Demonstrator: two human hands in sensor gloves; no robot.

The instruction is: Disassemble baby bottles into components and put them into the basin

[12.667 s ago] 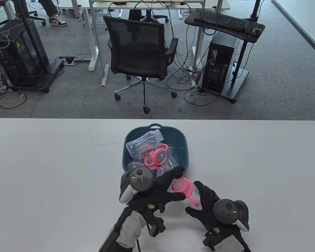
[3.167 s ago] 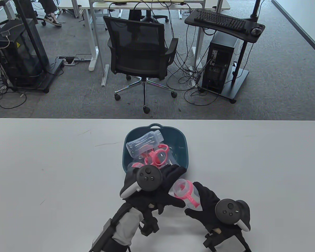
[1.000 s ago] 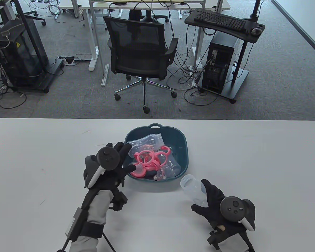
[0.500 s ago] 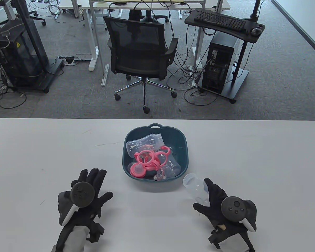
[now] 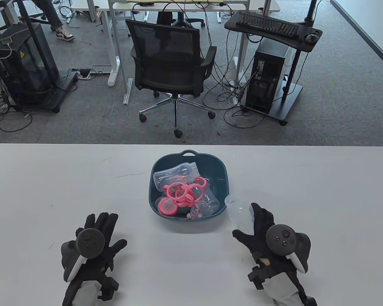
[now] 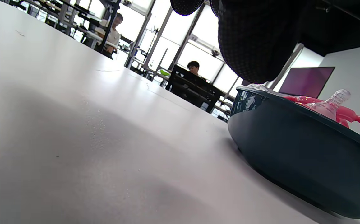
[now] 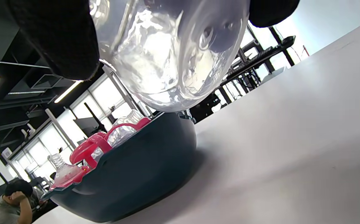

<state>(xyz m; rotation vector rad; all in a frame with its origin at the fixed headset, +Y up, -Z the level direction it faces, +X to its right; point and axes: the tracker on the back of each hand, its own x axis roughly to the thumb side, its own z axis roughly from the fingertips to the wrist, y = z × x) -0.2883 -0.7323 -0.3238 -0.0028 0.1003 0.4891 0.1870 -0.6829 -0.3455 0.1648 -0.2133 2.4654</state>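
The right hand had its fingers and thumb curled round the lower part of a clear bottle body, which pointed away from the palm with its open neck towards the near right corner of the basin. In the table view the neck sat at that rim, though I could not tell whether it touched. From the right wrist view the bottle's rounded base filled the space between the gloved fingers, held above the table and beside the basin's dark wall.

It looked a light thing, thin-walled and empty, stiff enough to keep its shape but likely to flex if squeezed hard. Smooth plastic against knitted glove seemed a fair hold; around the belly, where the hand already was, struck me as the sensible place. A drop from that height would probably do it no harm.

Beyond the grip, inside the basin, lay another clear bottle, pink handle rings and a pink collar with its teat.

Well off to the other side, the left hand was flat and spread over the table, holding nothing.
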